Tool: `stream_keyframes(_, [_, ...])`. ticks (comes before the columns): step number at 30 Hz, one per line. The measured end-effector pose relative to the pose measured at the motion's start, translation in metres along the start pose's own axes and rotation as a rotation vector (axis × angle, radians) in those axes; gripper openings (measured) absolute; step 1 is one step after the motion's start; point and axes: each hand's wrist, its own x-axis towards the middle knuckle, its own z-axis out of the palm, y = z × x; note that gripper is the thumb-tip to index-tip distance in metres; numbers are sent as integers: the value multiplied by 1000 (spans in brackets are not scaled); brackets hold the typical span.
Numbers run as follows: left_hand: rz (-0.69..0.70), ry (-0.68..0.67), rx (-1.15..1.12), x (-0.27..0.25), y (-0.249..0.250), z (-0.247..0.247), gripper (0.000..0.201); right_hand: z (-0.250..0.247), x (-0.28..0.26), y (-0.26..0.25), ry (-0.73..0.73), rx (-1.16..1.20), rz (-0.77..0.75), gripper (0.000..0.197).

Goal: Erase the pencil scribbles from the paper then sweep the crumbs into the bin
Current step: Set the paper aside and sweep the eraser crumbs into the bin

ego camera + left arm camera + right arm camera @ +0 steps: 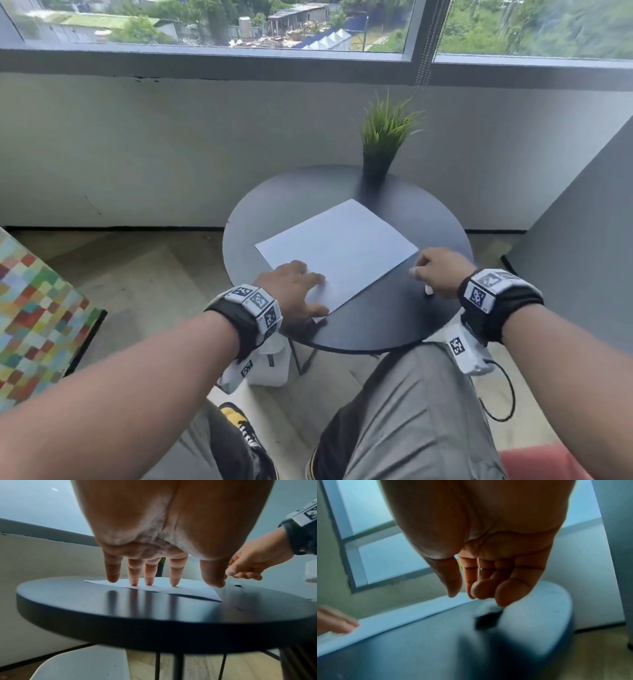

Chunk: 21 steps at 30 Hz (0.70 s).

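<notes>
A white sheet of paper (pixel 342 246) lies on the round black table (pixel 394 322); I can make out no pencil marks on it in the head view. My left hand (pixel 308 287) presses its straight fingers (pixel 149 574) on the sheet's near left corner. My right hand (pixel 435 270) hovers just off the sheet's right corner, fingers (pixel 481 588) loosely curled and holding nothing. A small pale eraser (pixel 428 290) lies on the table right under that hand, and it also shows as a small flat piece (pixel 237 584) in the left wrist view. A white bin (pixel 270 363) stands on the floor under the table's near left edge.
A potted grass plant (pixel 380 150) stands at the table's far edge. A multicoloured cushion (pixel 34 308) is at the left, a grey wall (pixel 582 240) close on the right. My knees sit against the table's near rim.
</notes>
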Motion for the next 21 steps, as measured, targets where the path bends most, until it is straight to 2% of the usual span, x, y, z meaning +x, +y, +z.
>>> stream_keyframes(2, [-11, -20, 18, 12, -8, -8, 64, 0, 3, 12, 6, -227, 40, 23])
stream_keyframes(5, [-38, -51, 42, 35, -19, -20, 66, 4, 11, 22, -39, -248, 63, 30])
stream_keyframes(9, [-61, -75, 71, 65, -33, -31, 66, -6, 29, 19, -77, -242, 50, 16])
stream_keyframes(16, [-52, -80, 84, 121, -56, -54, 61, -48, 71, 5, -70, -129, -100, 14])
stream_keyframes(19, [-27, -72, 94, 142, -66, -61, 55, -61, 97, -10, -42, -243, -174, 18])
stream_keyframes(21, [-7, -84, 116, 153, -73, -64, 58, -60, 114, -23, -18, -321, -205, 21])
